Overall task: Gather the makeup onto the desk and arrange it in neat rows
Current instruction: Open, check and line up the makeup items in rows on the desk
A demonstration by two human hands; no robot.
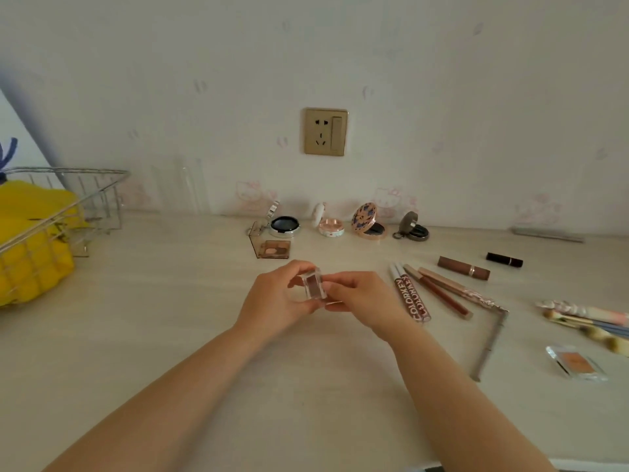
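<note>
Head view: the left hand [272, 298] and the right hand [360, 298] meet above the middle of the desk [170, 335]. Both hands pinch one small clear case [313, 283] with a brown pan inside; the left fingers curl round its left side, the right fingers round its right side. The case is held tilted, just off the desk surface.

All positions below are given relative to the wall socket [325, 131].

Row directly below the socket, along the wall edge of the desk, left to right:
- open round compact with dark pan [284, 223]
- open white and pink compact [329, 223]
- open compact with blue-patterned lid [369, 222]
- open dark grey compact [413, 227]

Below and slightly left of the socket, in front of that row: an open square brown palette [272, 247], its clear lid upright.

Below and right of the socket:
- two lip gloss tubes [410, 292] lying side by side, touching
- two slim pencils [442, 291] just beside them
- a brown lipstick [463, 267] and a black lipstick [504, 259], apart from each other
- a thin grey folded tool [490, 342]

Far right of the socket, near the frame edge: a bundle of brushes [592, 321] and a clear case with orange pan [577, 364].

Far left of the socket: a wire basket [68, 185] holding a yellow item [30, 247]
</note>
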